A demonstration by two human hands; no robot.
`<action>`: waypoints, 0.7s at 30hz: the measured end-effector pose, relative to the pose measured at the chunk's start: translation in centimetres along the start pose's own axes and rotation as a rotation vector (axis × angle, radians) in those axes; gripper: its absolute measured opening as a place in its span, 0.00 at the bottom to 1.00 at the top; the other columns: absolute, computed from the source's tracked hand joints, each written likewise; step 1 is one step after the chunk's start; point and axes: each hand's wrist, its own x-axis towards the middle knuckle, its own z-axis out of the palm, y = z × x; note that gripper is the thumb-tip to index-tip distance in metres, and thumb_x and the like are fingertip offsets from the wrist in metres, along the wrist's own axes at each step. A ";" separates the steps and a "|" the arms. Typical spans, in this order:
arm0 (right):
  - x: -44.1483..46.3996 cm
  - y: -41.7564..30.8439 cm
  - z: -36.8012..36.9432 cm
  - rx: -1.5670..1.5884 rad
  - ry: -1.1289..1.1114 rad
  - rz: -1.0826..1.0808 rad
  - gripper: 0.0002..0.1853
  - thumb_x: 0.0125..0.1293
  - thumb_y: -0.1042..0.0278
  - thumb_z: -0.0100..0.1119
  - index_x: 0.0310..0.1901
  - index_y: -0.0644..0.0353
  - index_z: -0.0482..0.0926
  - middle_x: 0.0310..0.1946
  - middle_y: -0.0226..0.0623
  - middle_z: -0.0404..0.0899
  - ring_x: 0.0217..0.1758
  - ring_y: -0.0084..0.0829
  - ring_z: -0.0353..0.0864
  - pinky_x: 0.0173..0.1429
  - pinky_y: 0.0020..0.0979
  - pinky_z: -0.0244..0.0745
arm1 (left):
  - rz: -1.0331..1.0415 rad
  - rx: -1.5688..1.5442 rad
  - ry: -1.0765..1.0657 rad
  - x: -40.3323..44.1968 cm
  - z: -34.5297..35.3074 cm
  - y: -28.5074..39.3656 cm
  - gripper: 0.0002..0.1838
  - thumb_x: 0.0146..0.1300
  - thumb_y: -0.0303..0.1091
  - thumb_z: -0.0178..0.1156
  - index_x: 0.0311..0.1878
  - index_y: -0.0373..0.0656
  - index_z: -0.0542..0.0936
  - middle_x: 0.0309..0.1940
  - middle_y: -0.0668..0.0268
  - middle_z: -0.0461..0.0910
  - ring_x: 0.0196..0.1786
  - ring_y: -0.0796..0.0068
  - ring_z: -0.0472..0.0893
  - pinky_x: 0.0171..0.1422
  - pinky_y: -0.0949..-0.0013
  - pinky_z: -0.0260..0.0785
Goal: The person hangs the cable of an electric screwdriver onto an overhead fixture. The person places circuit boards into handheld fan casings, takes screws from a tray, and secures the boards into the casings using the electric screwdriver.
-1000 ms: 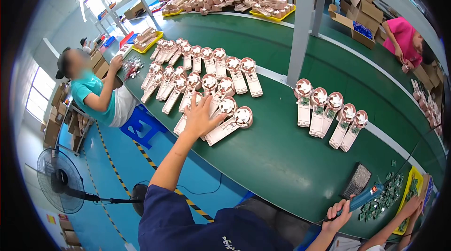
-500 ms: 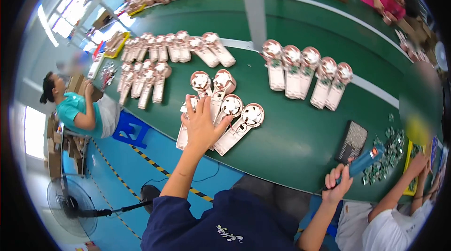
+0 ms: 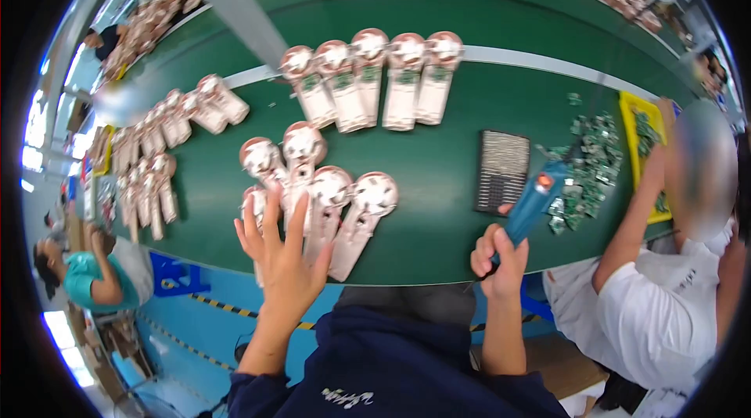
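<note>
My left hand [image 3: 283, 258], fingers spread, is over the lower ends of several pink handheld fan housings [image 3: 356, 222] near the table's front edge; whether it touches them is hidden. My right hand [image 3: 501, 258] is wrapped round a blue electric screwdriver [image 3: 536, 203], which points up and to the right. Just left of the tool lies a black tray of small screws [image 3: 502, 172]. Loose green circuit boards [image 3: 598, 172] are piled to its right. Further back stands a row of pink housings with green boards [image 3: 403, 82].
More pink housings [image 3: 160, 125] lie at the left of the green table [image 3: 438, 238]. A metal post [image 3: 227, 3] rises behind. At the right, a co-worker in white [image 3: 665, 316] reaches to a yellow tray [image 3: 630, 117]; another in teal [image 3: 94, 281] sits far left.
The view has swung to the right. Before, my left hand drew a group of housings away from the others, towards the front edge. My right hand keeps hold of the screwdriver.
</note>
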 end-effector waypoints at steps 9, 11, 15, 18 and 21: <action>1.1 -11.5 -5.9 -0.880 0.516 -0.419 0.25 0.63 0.77 0.62 0.60 0.61 0.65 0.44 0.36 0.85 0.24 0.18 0.74 0.27 0.21 0.70 | 0.569 -0.183 -0.166 3.9 1.8 0.7 0.24 0.49 0.23 0.65 0.53 0.50 0.83 0.33 0.69 0.72 0.43 0.66 0.73 0.60 0.53 0.59; 1.4 -11.6 -7.1 -1.001 0.504 -0.434 0.25 0.62 0.76 0.63 0.60 0.62 0.66 0.44 0.35 0.85 0.27 0.20 0.77 0.32 0.22 0.73 | 0.621 -0.219 -0.160 4.7 2.1 1.0 0.22 0.48 0.24 0.66 0.50 0.49 0.84 0.32 0.70 0.73 0.42 0.68 0.73 0.58 0.54 0.59; 1.5 -10.1 -7.2 -1.277 0.448 -0.428 0.28 0.59 0.71 0.68 0.60 0.59 0.68 0.38 0.36 0.86 0.37 0.30 0.86 0.44 0.31 0.78 | 0.696 -0.326 -0.111 5.4 3.4 2.1 0.14 0.48 0.25 0.66 0.42 0.46 0.84 0.30 0.71 0.74 0.40 0.70 0.74 0.54 0.57 0.60; 2.4 -9.6 -7.2 -1.442 0.478 -0.426 0.28 0.59 0.69 0.69 0.60 0.56 0.69 0.33 0.39 0.85 0.33 0.36 0.86 0.41 0.34 0.78 | 0.715 -0.374 -0.071 5.1 4.6 4.1 0.12 0.48 0.26 0.66 0.40 0.45 0.84 0.31 0.71 0.75 0.41 0.71 0.75 0.55 0.57 0.60; 3.1 -9.3 -7.1 -1.595 0.521 -0.436 0.27 0.59 0.66 0.69 0.59 0.53 0.70 0.30 0.41 0.84 0.30 0.40 0.86 0.38 0.36 0.77 | 0.729 -0.456 -0.072 4.5 5.7 5.9 0.13 0.48 0.26 0.67 0.39 0.46 0.84 0.35 0.73 0.78 0.44 0.71 0.76 0.55 0.56 0.60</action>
